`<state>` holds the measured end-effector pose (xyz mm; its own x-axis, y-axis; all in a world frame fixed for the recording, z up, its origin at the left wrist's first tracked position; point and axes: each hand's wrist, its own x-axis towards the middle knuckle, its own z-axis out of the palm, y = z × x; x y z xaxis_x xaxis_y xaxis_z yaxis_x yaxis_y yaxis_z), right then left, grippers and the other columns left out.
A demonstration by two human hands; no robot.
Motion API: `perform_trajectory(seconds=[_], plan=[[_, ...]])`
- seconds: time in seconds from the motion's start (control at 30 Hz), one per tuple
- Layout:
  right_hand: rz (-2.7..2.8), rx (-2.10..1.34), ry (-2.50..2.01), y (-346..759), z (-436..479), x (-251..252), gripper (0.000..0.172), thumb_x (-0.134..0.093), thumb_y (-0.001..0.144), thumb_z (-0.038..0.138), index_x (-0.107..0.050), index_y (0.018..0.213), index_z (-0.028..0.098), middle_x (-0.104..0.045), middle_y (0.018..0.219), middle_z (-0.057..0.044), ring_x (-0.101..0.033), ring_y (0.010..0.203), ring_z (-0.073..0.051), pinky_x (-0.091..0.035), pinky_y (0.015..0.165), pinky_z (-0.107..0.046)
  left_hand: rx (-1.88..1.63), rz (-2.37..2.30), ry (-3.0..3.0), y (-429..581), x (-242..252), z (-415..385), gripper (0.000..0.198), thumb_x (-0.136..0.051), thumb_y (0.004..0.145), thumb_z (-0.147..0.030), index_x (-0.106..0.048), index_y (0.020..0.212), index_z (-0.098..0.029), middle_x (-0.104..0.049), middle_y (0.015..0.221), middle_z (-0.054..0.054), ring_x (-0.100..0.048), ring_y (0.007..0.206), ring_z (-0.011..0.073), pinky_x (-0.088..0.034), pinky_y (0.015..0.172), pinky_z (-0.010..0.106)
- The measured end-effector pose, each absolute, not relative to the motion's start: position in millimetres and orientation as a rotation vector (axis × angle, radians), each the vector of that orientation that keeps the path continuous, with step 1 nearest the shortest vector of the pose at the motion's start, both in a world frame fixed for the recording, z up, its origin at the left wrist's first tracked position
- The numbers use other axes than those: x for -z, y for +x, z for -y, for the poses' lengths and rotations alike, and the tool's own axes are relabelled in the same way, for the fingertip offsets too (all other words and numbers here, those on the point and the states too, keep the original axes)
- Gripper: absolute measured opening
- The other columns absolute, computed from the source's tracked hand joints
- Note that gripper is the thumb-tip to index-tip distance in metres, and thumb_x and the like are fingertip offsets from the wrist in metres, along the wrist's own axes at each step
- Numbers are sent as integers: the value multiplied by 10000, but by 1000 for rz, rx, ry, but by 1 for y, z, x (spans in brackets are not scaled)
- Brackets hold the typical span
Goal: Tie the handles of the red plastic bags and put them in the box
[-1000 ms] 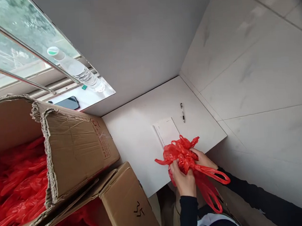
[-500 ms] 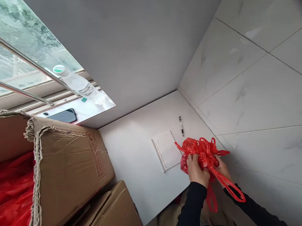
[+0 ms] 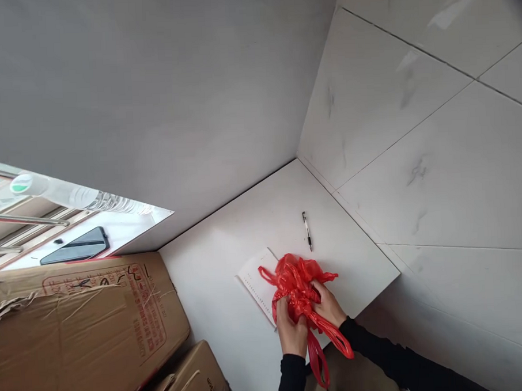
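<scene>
A bunched red plastic bag (image 3: 297,277) with several looped handles is held between my two hands, over the near part of the white table. My left hand (image 3: 292,331) grips its near left side, fingers curled into the plastic. On its right side, my right hand (image 3: 328,305) is closed, its fingertips partly hidden by the bag. Two long loops dangle toward my body. Beneath and left of the bag lies an open notebook (image 3: 256,282), partly covered by it. A black and clear pen (image 3: 307,231) rests on the table beyond the bag.
The white table (image 3: 221,266) meets a grey wall and a marbled tile wall (image 3: 416,183). At left stand a large cardboard box (image 3: 89,324) and a smaller one (image 3: 195,377). A phone (image 3: 79,244) and a clear bottle (image 3: 70,195) are on the window sill.
My view has turned, so the window and boxes sit lower and further left. Both hands have moved left with the red bag, which now overlaps the notebook.
</scene>
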<state>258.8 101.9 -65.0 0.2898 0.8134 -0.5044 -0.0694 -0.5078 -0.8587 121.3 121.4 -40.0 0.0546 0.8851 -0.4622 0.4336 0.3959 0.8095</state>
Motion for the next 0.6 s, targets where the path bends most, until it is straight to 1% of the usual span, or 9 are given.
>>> perform_trajectory(seconds=[0.07,0.13,0.33,0.47,0.53,0.6], plan=[[686,-1349,-1696,265,-110,61,346,-743,693,294,-698,1031,232,-731,1072,-46,-678,946,-270,-541,865,-379,-559,-1556,1195,128,35,-126,489,-496,606,-75,-603,1060,-222,-634,1064,57,-621,1032,256,-513,948,418],[679,-1346,-1677,279,-117,57,378,-747,693,276,-691,1066,245,-726,1093,-42,-679,951,-274,-542,877,-390,-596,-1547,1218,144,32,-133,518,-495,605,-74,-598,1090,-223,-625,1090,64,-611,1057,263,-509,956,424],[618,-1274,-1706,337,-135,58,368,-741,706,338,-676,1055,244,-744,1021,-53,-698,922,-308,-572,829,-432,-543,-1437,1407,207,31,-171,547,-489,570,7,-627,1057,-203,-629,1108,91,-569,1113,289,-454,1010,465],[607,-1254,-1784,370,-141,63,399,-731,694,402,-658,1052,243,-746,943,-52,-709,862,-313,-579,765,-438,-447,-1383,1458,233,19,-187,637,-501,593,35,-620,1180,-181,-616,1225,117,-534,1197,290,-416,1061,451],[636,-1267,-1823,379,-140,63,399,-704,718,421,-639,1070,244,-741,942,-48,-709,861,-303,-574,773,-438,-404,-1366,1476,238,9,-187,658,-503,624,28,-610,1241,-178,-598,1283,119,-519,1222,281,-407,1076,433],[679,-1278,-1865,380,-136,61,410,-676,745,431,-615,1106,247,-734,987,-49,-704,899,-292,-565,800,-430,-374,-1374,1496,238,-2,-183,657,-496,652,18,-611,1267,-181,-591,1304,117,-515,1215,279,-414,1068,427]])
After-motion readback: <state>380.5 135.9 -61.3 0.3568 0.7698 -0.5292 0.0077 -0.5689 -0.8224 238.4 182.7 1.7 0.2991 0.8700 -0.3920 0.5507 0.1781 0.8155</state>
